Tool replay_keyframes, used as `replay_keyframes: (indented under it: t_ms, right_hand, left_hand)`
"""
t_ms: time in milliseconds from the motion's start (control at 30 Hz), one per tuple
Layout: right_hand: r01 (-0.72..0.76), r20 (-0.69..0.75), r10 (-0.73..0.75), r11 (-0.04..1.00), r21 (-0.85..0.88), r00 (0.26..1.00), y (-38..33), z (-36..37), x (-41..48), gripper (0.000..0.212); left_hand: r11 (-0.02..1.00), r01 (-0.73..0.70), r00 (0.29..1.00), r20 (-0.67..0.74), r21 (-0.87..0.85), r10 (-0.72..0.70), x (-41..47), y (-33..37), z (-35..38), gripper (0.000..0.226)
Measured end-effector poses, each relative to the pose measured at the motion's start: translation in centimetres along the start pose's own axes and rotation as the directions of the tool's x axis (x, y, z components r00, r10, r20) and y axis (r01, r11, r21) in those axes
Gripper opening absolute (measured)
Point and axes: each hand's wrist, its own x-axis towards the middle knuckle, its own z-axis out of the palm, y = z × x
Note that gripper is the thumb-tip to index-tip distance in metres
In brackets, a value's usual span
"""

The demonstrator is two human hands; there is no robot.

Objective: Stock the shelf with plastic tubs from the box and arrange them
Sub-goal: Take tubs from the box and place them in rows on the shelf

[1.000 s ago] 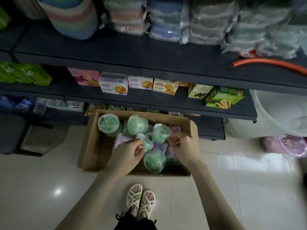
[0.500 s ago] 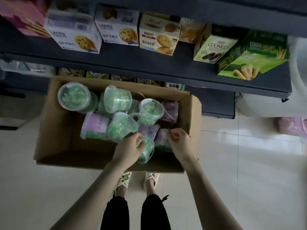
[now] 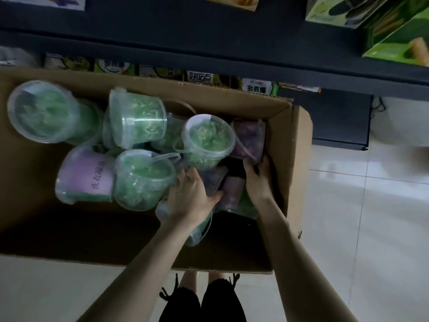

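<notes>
An open cardboard box (image 3: 299, 159) stands on the floor under the dark shelf (image 3: 209, 49). It holds several clear plastic tubs lying jumbled: green-filled ones (image 3: 209, 138) (image 3: 137, 119) (image 3: 41, 112) (image 3: 144, 180) and one with a purple label (image 3: 86, 175). My left hand (image 3: 190, 196) reaches into the box's right part, thumb and fingers round a dark purple tub (image 3: 214, 180). My right hand (image 3: 257, 180), close to the box's right wall, curls its fingers on a neighbouring purple tub (image 3: 232, 191). Another purple tub (image 3: 249, 135) lies just beyond. A green tub (image 3: 199, 231) sits partly hidden under my left wrist.
Green biscuit boxes (image 3: 394, 36) stand on the shelf at the upper right. Snack packets (image 3: 255, 87) line the lowest shelf behind the box. Pale floor tiles (image 3: 371, 217) spread to the right. My legs (image 3: 202, 303) are just in front of the box.
The view has dropped much closer to the box. Both hands have sunk deeper into its right side, from the green tubs on top down to the purple tubs.
</notes>
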Motion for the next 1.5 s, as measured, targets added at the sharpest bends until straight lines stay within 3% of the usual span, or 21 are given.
replay_keyframes:
  t_ms: [67, 133, 167, 300, 400, 467, 567, 733, 800, 900, 1033, 1133, 1200, 1267, 1367, 1500]
  right_hand:
    - [0.037, -0.04, -0.035, 0.999, 0.033, 0.999, 0.4, 0.4, 0.5, 0.061]
    - [0.084, -0.079, -0.08, 0.996, 0.042, 0.994, 0.2, 0.6, 0.4, 0.032]
    - [0.102, -0.097, -0.097, 0.994, 0.045, 0.991, 0.2, 0.7, 0.4, 0.028]
    - [0.148, -0.212, -0.138, 0.988, 0.034, 0.968, -0.8, 1.0, 0.7, 0.036]
    - [0.138, -0.231, -0.137, 0.99, -0.014, 0.963, -1.7, 1.0, 0.8, 0.03]
    - [0.126, -0.237, -0.136, 0.991, -0.053, 0.962, -2.4, 0.7, 0.0, 0.028]
    - [0.157, -0.273, -0.174, 0.984, -0.085, 0.946, -3.8, 0.1, -2.7, 0.026]
    - [0.317, -0.217, -0.312, 0.948, -0.013, 0.925, -6.1, -1.9, -8.5, 0.025]
    - [0.328, -0.163, -0.32, 0.944, 0.025, 0.933, -7.5, -3.3, -11.0, 0.018]
    - [0.362, -0.13, -0.352, 0.931, 0.057, 0.927, -8.9, -5.6, -14.4, 0.024]
    - [0.465, -0.065, -0.461, 0.88, 0.092, 0.885, -11.4, -8.4, -19.2, 0.022]
    - [0.55, -0.021, -0.551, 0.83, 0.088, 0.834, -15.1, -10.2, -24.2, 0.023]
    - [0.613, -0.016, -0.615, 0.784, 0.099, 0.789, -18.3, -11.2, -27.4, 0.022]
    - [0.676, -0.022, -0.678, 0.729, 0.109, 0.735, -22.2, -12.1, -30.7, 0.024]
    - [0.795, -0.075, -0.793, 0.595, 0.117, 0.605, -28.5, -13.3, -35.2, 0.025]
    - [0.929, -0.191, -0.909, 0.358, 0.095, 0.37, -37.4, -14.2, -41.3, 0.023]
  left_hand:
    - [0.988, -0.05, 0.999, -0.003, 0.144, 0.051, 0.0, -0.4, 0.4, 0.076]
    - [0.978, -0.078, 0.997, -0.007, 0.196, 0.08, 0.3, -0.3, 0.3, 0.07]
    - [0.974, -0.092, 0.995, -0.011, 0.209, 0.096, 0.6, -0.3, 0.3, 0.068]
    - [0.927, -0.203, 0.975, -0.02, 0.314, 0.22, 1.2, -0.1, 0.6, 0.053]
    - [0.9, -0.306, 0.947, 0.006, 0.311, 0.32, 1.2, -0.2, 0.9, 0.037]
    - [0.919, -0.317, 0.944, -0.014, 0.233, 0.329, 1.2, -0.6, 0.8, 0.03]
    - [0.953, -0.302, 0.941, -0.151, 0.019, 0.302, 0.9, -1.9, -0.4, 0.024]
    - [0.882, -0.295, 0.943, -0.259, -0.368, 0.208, -2.1, -3.4, -4.0, 0.029]
    - [0.818, -0.252, 0.958, -0.256, -0.518, 0.132, -4.3, -3.6, -5.8, 0.032]
    - [0.683, -0.136, 0.966, -0.251, -0.718, -0.071, -8.3, -3.9, -8.9, 0.031]
    - [0.335, -0.043, 0.911, -0.175, -0.941, -0.373, -12.6, -5.0, -13.2, 0.032]
    - [0.096, -0.058, 0.881, -0.096, -0.994, -0.462, -16.3, -4.4, -18.1, 0.023]
    - [0.017, -0.115, 0.878, -0.11, -0.993, -0.465, -18.9, -3.6, -21.9, 0.031]
    - [-0.003, -0.18, 0.892, -0.162, -0.984, -0.423, -21.2, -3.0, -26.3, 0.051]
    - [0.01, -0.301, 0.903, -0.288, -0.954, -0.318, -23.6, -2.5, -33.7, 0.037]
    - [-0.101, -0.398, 0.889, -0.356, -0.912, -0.288, -25.6, -2.4, -44.2, 0.038]
